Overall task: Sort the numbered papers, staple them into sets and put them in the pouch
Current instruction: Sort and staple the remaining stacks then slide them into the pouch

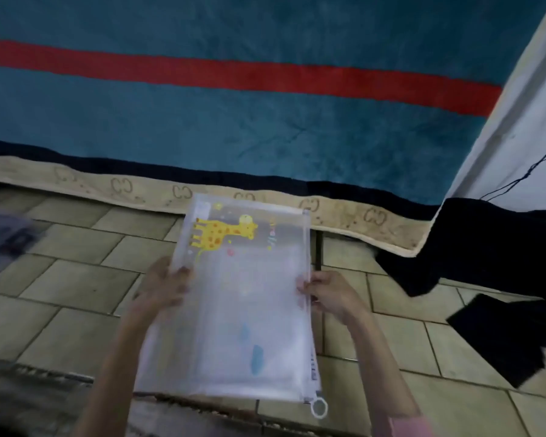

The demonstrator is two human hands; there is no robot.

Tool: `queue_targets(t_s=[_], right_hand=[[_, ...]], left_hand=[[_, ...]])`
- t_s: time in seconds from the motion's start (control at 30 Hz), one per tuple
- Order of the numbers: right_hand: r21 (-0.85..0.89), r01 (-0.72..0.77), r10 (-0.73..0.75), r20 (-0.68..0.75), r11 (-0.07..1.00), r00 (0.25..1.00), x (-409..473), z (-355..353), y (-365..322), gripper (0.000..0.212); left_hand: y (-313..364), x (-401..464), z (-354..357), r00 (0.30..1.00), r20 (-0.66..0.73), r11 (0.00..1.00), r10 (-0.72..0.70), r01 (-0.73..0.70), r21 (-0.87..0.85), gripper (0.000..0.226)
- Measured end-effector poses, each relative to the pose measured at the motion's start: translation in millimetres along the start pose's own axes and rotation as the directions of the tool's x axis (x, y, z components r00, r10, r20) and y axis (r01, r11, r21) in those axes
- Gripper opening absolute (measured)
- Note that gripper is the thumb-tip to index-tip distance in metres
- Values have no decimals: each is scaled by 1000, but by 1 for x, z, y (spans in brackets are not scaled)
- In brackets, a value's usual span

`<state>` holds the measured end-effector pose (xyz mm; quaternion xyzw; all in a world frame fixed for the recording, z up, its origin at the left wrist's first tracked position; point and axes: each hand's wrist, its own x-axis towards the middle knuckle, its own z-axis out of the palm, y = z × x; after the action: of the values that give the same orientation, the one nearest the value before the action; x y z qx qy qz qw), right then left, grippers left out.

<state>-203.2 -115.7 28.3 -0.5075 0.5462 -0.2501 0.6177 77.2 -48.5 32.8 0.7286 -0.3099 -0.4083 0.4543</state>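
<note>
Both arms reach forward at lower centre, left hand (166,283) and right hand (327,293) gripping the giraffe-print zip pouch (243,298) by its long edges.

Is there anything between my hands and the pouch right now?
No. The left hand and right hand both grip the pouch by its side edges, holding it above the tiled floor, with nothing in between.

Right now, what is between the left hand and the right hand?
In the head view, the translucent pouch with the giraffe print spans the whole gap. The left hand grips its left edge and the right hand pinches its zipper edge.
</note>
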Motion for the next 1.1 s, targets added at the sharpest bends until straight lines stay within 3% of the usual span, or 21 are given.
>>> queue_targets(t_s=[0.1,0.2,0.27,0.43,0.57,0.6,0.67,0.77,0.93,1.03,1.1], right_hand=[[-31,3,-3,-4,1000,1000,30,55,3,19],[-111,8,-19,-92,994,996,49,85,12,6],[-243,14,-49,-140,970,989,54,98,19,24],[-343,-7,-67,-203,939,977,50,103,20,39],[-376,-44,-100,-354,925,930,47,69,14,24],[-411,-76,-109,-408,908,907,45,58,14,14],[-451,-185,-67,-486,873,871,41,38,18,12],[-388,-296,105,-444,873,890,33,28,22,26],[-314,-281,190,-289,907,938,30,33,23,7],[-276,-249,200,-194,928,960,35,33,31,33],[-221,-173,139,-158,960,978,31,32,31,34]], left_hand=[[-25,27,-38,996,-90,994,1,8,106,3],[-38,47,-50,982,-183,978,43,-3,211,32],[-41,52,-50,972,-230,966,58,4,260,43],[-72,69,-47,956,-282,850,82,80,521,36],[-64,53,-25,890,-428,818,154,129,561,50],[-62,48,-15,893,-394,803,215,68,591,54],[-62,38,10,936,-171,714,309,-110,691,57],[-74,28,42,966,44,624,255,-199,756,60],[-90,33,50,968,42,524,248,-171,834,74],[-91,34,49,965,42,525,259,-177,832,74],[-91,32,49,967,43,526,253,-175,832,71]])
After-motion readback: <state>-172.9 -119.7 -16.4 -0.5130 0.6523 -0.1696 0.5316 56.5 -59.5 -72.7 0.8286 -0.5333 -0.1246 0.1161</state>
